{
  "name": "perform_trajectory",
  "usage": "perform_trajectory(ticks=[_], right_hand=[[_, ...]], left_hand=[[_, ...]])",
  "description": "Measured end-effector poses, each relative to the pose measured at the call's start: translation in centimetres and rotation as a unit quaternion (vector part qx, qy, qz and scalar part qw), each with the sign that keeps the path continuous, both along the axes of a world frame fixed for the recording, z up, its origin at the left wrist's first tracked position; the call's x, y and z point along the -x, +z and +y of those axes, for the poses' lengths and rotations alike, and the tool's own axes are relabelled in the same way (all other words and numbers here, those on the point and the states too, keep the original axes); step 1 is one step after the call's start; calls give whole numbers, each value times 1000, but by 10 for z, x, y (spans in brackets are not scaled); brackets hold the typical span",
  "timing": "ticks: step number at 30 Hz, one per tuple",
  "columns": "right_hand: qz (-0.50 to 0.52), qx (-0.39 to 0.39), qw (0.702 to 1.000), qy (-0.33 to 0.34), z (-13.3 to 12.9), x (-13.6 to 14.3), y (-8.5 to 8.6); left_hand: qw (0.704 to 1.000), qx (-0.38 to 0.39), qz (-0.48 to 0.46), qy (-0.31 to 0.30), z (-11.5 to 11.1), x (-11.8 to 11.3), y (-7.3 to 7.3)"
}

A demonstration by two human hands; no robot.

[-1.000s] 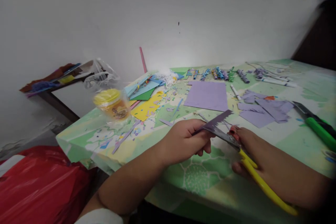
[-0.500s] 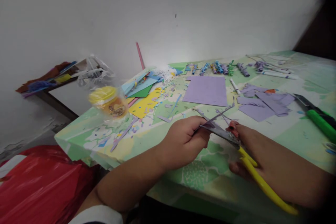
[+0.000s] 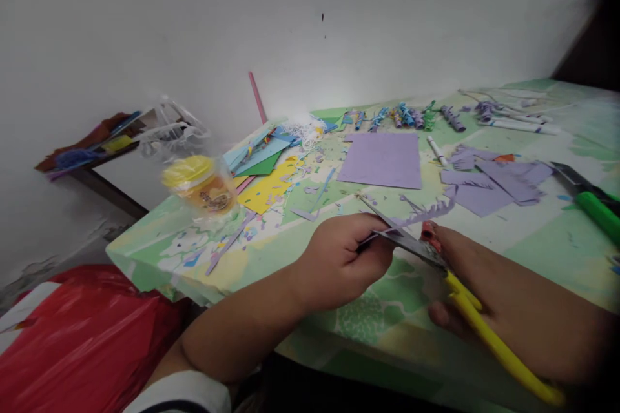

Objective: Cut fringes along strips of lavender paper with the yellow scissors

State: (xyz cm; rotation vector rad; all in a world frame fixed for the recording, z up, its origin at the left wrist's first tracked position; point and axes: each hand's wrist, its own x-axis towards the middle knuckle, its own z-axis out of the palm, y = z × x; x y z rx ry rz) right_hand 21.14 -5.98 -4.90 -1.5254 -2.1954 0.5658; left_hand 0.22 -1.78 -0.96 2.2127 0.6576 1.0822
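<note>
My left hand is closed, pinching a narrow purple paper strip between thumb and fingers. The strip sticks out to the right, its edge cut into a fringe. In my right hand are scissors with yellow handles. Their metal blades are spread around the strip, close beside my left fingertips. Something small and red shows at my right thumb; I cannot tell what it is. Beyond my hands lies a purple paper sheet, with cut purple pieces to its right.
A green-handled cutting tool lies at the right. Several curled paper rolls and white markers lie farther back. Coloured sheets and a yellow-lidded tub in plastic stand left. A red bag is below the table's left edge.
The fringed strip has swung and now lies longer to the right across the blades. My right hand and scissors have shifted slightly right and down. The camera view has tilted a little.
</note>
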Motion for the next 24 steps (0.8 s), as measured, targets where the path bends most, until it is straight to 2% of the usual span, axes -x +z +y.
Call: perform_trajectory(ticks=[7, 12, 16, 24], right_hand=[[16, -2, 1000, 8, 0, 5, 2], [-9, -28, 1000, -2, -1, 6, 1], [-21, -13, 1000, -18, 0, 7, 0], [-16, -9, 1000, -26, 1, 6, -4]], left_hand=[[1000, 2, -15, 2, -2, -1, 1], [1000, 10, -25, 1, -2, -2, -1], [1000, 15, -26, -9, -1, -2, 1], [995, 79, 2, -54, 1, 1, 8]])
